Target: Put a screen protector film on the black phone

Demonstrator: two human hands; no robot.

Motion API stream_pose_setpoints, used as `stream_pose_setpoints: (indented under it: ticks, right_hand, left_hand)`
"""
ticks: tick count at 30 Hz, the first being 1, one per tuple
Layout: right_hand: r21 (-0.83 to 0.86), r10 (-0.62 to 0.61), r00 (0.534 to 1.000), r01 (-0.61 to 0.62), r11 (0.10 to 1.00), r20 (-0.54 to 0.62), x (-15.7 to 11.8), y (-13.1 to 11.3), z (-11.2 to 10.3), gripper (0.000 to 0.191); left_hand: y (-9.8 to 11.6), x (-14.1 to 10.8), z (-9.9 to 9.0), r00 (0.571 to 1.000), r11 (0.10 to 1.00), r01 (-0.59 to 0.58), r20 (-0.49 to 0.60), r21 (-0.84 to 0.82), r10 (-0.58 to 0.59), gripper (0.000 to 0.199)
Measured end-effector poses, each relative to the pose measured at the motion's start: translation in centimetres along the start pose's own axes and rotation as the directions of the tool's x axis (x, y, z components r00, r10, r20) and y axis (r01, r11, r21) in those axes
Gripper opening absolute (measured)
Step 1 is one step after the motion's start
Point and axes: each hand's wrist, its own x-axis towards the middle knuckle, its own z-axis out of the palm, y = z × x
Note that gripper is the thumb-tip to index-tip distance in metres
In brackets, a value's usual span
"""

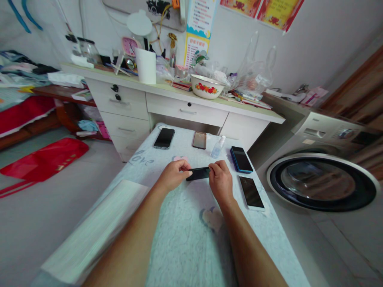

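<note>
Head view: a dark phone (198, 174) sits at twelve o'clock from the wearer, above or on the surface (182, 247); I can't tell which. The left hand (172, 176) pinches its nine o'clock end, the right hand (222, 182) its three o'clock end, both grips nearly closed. If either pinch slips, that slim edge could drop; a careless right-hand push toward one o'clock might knock the spray bottle (218, 147). Forearms angle in from seven and five.
</note>
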Motion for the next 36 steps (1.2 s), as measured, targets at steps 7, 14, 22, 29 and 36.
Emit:
stream_pose_setpoints:
  ticks: [7,14,22,29,36]
  right_hand:
    - [0.023,-0.060,0.996,0.059,0.998,0.059,-0.3,-2.2,0.7,0.028]
    - [0.054,-0.109,0.990,0.105,0.993,0.085,-0.3,-3.0,1.0,0.026]
    - [0.078,-0.129,0.986,0.121,0.990,0.105,-0.3,-2.1,0.4,0.027]
    - [0.043,-0.075,0.996,0.073,0.996,0.045,0.1,-0.1,-0.3,0.028]
    - [0.008,-0.040,0.999,0.039,0.999,0.006,0.1,-0.1,-0.3,0.027]
  left_hand:
    - [-0.4,0.1,0.1,1.000,0.999,-0.025,0.014,-0.022,0.025,0.006]
    - [-0.3,0.1,0.1,1.000,0.999,-0.013,0.013,-0.052,0.013,0.007]
    - [-0.3,0.1,0.0,1.000,0.999,-0.023,0.017,-0.038,0.024,0.005]
    - [-0.5,0.1,0.0,0.999,0.999,-0.037,0.022,-0.029,0.038,0.007]
    - [-0.2,0.1,0.0,1.000,0.999,-0.021,0.018,-0.036,0.022,0.007]
